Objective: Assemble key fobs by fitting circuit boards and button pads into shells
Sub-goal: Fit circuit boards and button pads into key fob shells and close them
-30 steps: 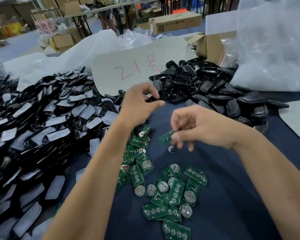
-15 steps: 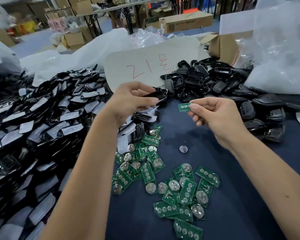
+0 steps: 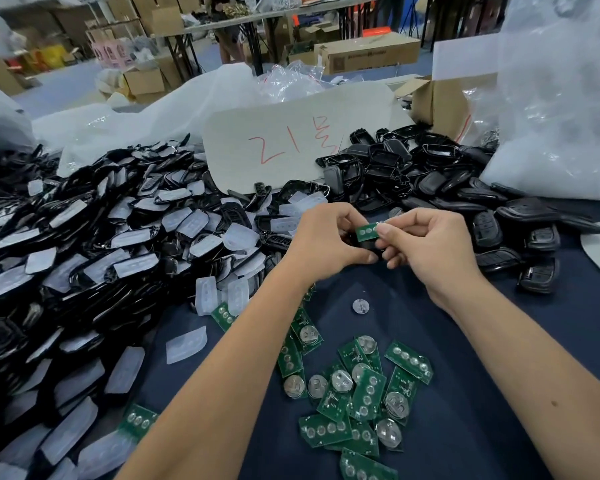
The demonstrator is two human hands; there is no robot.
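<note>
Above the dark blue table cloth (image 3: pixel 447 341), mid-bench, both hands meet. Left hand (image 3: pixel 321 239) is curled round a black shell (image 3: pixel 369 244), only a dark sliver of it showing between the two hands. Right hand (image 3: pixel 430 244) pinches a green circuit board (image 3: pixel 367 231) by its right end, the board lying over the shell — whether it touches the shell yet, cannot tell.

Risks, as judged:
- Board may go in skewed or wrong way round; the pinch holds one end only, so the free end can tip as it is pressed down.
- Forcing a tilted board could bend it or knock loose its coin cell, if it carries one like those in the loose boards (image 3: pixel 357 393) below the arms.
- A slip would drop the board among those loose boards — easily mixed.
- One stray coin cell (image 3: pixel 360 305) lies alone on the cloth; a board may be missing it.

Hard to make out:
- Shell's open side and any button pad inside are hidden by the fingers.
- Underside of the held board not seen.
- Pile of shells with pale pads (image 3: pixel 101 258) at left runs out of frame; pile of black shells (image 3: pixel 447 181) at right is partly behind a plastic bag (image 3: pixel 561 116).
- Red marks on the card (image 3: pixel 291 140) not legible to me.
</note>
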